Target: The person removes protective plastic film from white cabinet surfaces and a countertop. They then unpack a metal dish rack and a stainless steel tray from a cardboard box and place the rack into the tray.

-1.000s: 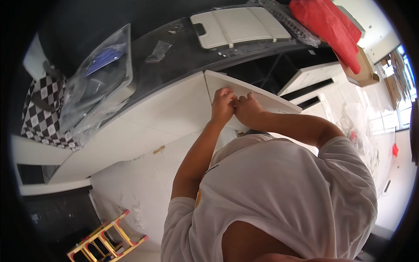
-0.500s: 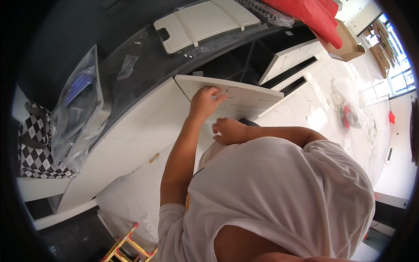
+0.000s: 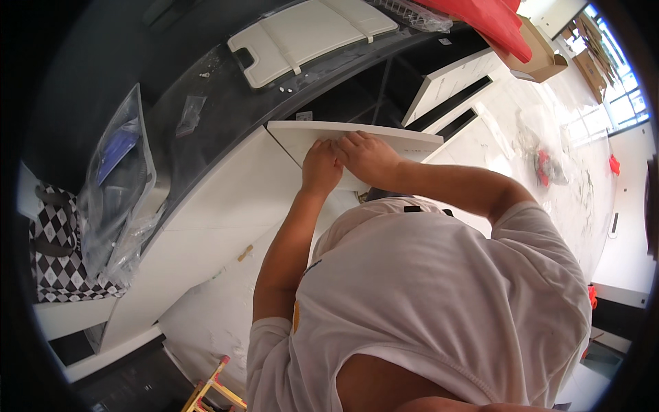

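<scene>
A white cabinet door (image 3: 406, 141), partly swung out, stands below the dark worktop, with its top edge toward me. At its face my left hand (image 3: 321, 168) is closed, fingers bent near the upper left part of the panel. Directly beside it and touching it, my right hand (image 3: 371, 159) is closed too, its fingertips curled down at the same spot. Whatever the fingertips pinch is hidden between the two hands. Left of the hands is a flush white cabinet front (image 3: 226, 185).
On the dark worktop (image 3: 213, 89) lie a white cutting board (image 3: 312, 38), a small clear bag (image 3: 191, 115) and a plastic-wrapped sink (image 3: 147, 147). Another door (image 3: 449, 79) stands open at right. A checkered bag (image 3: 58, 240) sits left; a yellow ladder (image 3: 213, 388) stands below.
My right hand has moved up from near my body to the door, joining my left hand. The left hand's fingers have curled in and closed.
</scene>
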Demonstrator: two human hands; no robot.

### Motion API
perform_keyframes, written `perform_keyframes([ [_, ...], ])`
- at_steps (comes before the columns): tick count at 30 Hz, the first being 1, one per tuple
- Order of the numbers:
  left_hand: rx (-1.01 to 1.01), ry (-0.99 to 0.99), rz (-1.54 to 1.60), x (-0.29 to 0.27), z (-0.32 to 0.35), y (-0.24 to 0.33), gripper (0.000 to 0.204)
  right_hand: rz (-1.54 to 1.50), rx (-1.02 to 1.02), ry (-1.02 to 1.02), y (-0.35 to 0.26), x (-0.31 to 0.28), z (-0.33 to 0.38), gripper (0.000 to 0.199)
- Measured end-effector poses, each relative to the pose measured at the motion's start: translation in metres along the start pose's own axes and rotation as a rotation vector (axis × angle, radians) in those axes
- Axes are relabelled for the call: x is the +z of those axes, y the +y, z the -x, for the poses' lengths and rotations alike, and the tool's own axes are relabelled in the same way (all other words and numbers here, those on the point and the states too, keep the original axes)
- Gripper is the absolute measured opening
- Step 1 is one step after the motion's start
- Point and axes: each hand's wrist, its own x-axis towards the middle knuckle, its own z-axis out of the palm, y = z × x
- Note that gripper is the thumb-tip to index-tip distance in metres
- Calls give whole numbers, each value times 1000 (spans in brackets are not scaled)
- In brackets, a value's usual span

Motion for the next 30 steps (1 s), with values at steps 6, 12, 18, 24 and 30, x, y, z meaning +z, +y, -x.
perform_keyframes([
  [6, -72, -15, 22, 5, 7, -3, 12, 368, -153, -94, -1, 12, -5, 37],
  [12, 26, 32, 24, 5, 18, -1, 10, 231, 59, -359, -6, 12, -12, 29],
  [18, 35, 22, 97, 5, 29, -3, 12, 157, 163, -416, -7, 18, -5, 22],
  [24, 32, 19, 184, -1, 42, -2, 19, -108, 324, -565, -11, 13, -8, 22],
  [30, -108, 38, 313, -34, 14, 7, 22, -210, 447, -644, -13, 18, -2, 23],
])
